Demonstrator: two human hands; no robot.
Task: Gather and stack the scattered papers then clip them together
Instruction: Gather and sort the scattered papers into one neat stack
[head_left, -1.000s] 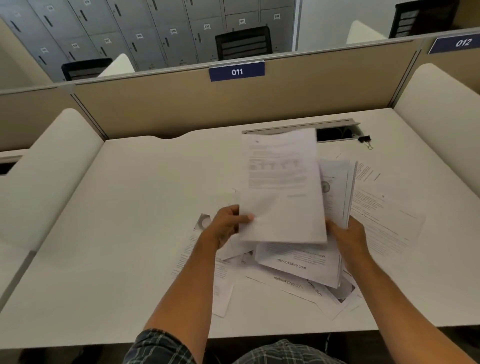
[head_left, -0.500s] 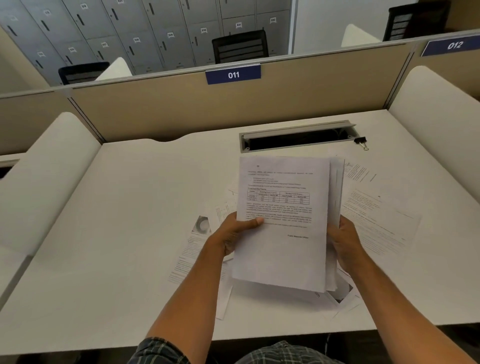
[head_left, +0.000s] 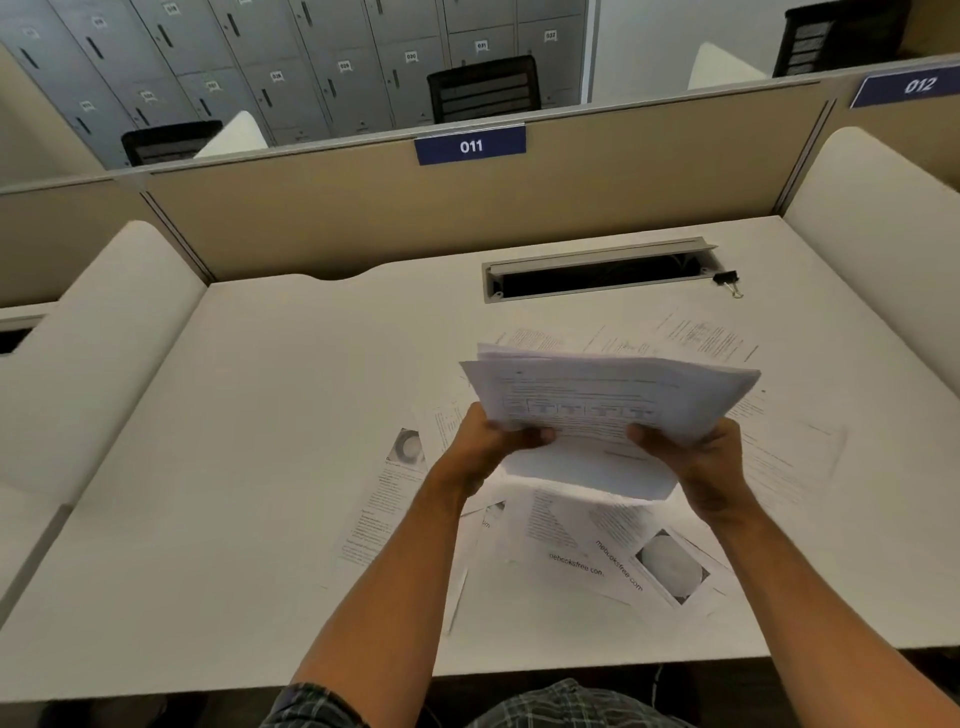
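Note:
A stack of printed papers (head_left: 608, 395) hangs above the desk, tilted almost flat and blurred. My left hand (head_left: 488, 441) grips its left side with the thumb on top. My right hand (head_left: 701, 457) grips its right side, thumb on top as well. Several loose sheets (head_left: 587, 545) lie scattered on the white desk (head_left: 234, 467) under and around my hands; one sheet (head_left: 384, 499) lies to the left and others (head_left: 711, 338) lie farther back. A black binder clip (head_left: 727, 280) sits by the right end of the cable slot.
An open cable slot (head_left: 597, 275) runs along the back of the desk. Beige partitions with a blue "011" label (head_left: 470, 145) wall the back, and white curved dividers (head_left: 883, 234) stand on both sides. The desk's front edge is close to my body.
The stack was held upright facing me; it has tipped forward to nearly flat and risen. My right thumb has come over the top of the pages. The loose sheets below are uncovered.

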